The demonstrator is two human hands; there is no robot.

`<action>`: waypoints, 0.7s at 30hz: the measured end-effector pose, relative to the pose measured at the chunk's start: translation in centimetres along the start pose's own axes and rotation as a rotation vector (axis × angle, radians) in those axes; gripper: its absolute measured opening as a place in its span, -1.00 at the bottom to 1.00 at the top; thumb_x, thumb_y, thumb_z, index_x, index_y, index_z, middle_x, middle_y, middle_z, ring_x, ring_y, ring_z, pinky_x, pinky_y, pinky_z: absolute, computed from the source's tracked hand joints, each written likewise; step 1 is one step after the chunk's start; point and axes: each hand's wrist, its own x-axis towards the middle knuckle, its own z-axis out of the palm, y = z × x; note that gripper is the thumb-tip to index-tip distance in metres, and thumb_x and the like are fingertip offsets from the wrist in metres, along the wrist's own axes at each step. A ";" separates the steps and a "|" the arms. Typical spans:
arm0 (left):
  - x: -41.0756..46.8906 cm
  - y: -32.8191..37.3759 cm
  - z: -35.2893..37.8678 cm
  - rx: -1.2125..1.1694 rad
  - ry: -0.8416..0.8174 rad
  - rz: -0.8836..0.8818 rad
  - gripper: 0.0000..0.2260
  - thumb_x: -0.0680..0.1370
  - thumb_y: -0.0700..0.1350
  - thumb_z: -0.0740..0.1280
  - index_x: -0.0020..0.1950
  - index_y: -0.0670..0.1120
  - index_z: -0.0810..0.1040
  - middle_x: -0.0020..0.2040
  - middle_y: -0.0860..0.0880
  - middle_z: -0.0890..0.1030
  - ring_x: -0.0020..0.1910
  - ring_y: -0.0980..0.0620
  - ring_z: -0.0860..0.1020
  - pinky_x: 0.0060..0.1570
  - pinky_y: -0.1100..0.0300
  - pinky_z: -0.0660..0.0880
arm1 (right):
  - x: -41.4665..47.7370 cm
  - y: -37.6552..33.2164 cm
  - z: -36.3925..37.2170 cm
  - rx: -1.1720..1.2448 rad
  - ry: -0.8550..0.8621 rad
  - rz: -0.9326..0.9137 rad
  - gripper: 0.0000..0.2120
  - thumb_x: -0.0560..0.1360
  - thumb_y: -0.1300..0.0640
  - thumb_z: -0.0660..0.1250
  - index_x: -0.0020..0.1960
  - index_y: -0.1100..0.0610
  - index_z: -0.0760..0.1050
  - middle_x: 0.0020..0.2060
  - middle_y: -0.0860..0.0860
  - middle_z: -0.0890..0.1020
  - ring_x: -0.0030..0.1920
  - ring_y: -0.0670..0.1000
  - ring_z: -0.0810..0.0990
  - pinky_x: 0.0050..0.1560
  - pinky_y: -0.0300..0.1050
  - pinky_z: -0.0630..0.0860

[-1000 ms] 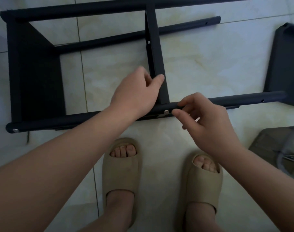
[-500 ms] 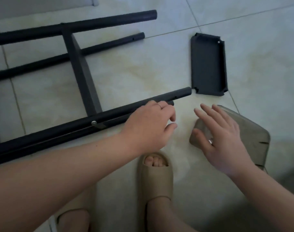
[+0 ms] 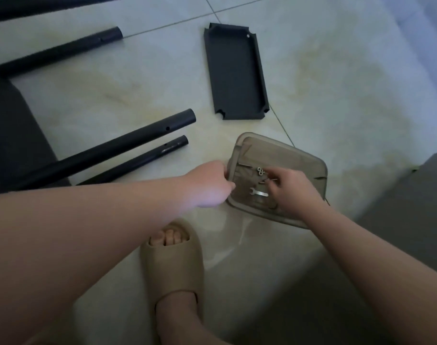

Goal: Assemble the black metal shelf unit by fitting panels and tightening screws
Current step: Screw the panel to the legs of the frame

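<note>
The black shelf frame (image 3: 93,155) lies on its side at the left, its tube ends pointing right. A loose black shelf panel (image 3: 235,73) lies flat on the tiles beyond them. A translucent brown plastic tray (image 3: 297,158) on the floor holds a small silver wrench (image 3: 258,192), silver nuts (image 3: 260,171) and a dark screw. My left hand (image 3: 208,184) grips the tray's left rim. My right hand (image 3: 293,191) is inside the tray, fingertips pinching at the small hardware; what they hold is too small to tell.
My foot in a beige slide sandal (image 3: 174,267) stands just below the tray. A grey object (image 3: 411,207) fills the right edge. Pale floor tiles (image 3: 336,83) stretch to the upper right.
My view swung right from the frame to the tray. The left hand let go of the frame tube and took the tray's rim. The right hand reached into the tray.
</note>
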 end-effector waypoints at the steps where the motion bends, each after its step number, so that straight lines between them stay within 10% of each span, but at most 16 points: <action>1: 0.2 -0.1 0.2 -0.010 -0.001 -0.006 -0.89 0.61 -0.09 0.30 -0.12 0.00 0.45 -0.07 -0.12 0.67 -0.05 -0.14 0.65 -0.11 0.08 0.57 | 0.8 0.4 0.4 0.003 -0.028 0.034 -0.62 0.61 0.11 0.27 0.41 -0.03 0.52 0.20 0.07 0.67 0.20 0.14 0.61 0.19 0.05 0.56; 21: 0.8 -2.4 1.3 -0.208 0.045 0.013 -0.96 0.61 -0.05 0.33 0.00 0.04 0.49 -0.10 -0.09 0.69 -0.12 -0.09 0.68 -0.32 0.20 0.44 | 6.2 0.3 5.1 -0.079 0.089 0.155 -0.84 0.56 0.34 0.20 0.09 0.23 0.49 0.07 0.27 0.57 0.05 0.33 0.57 0.03 0.13 0.57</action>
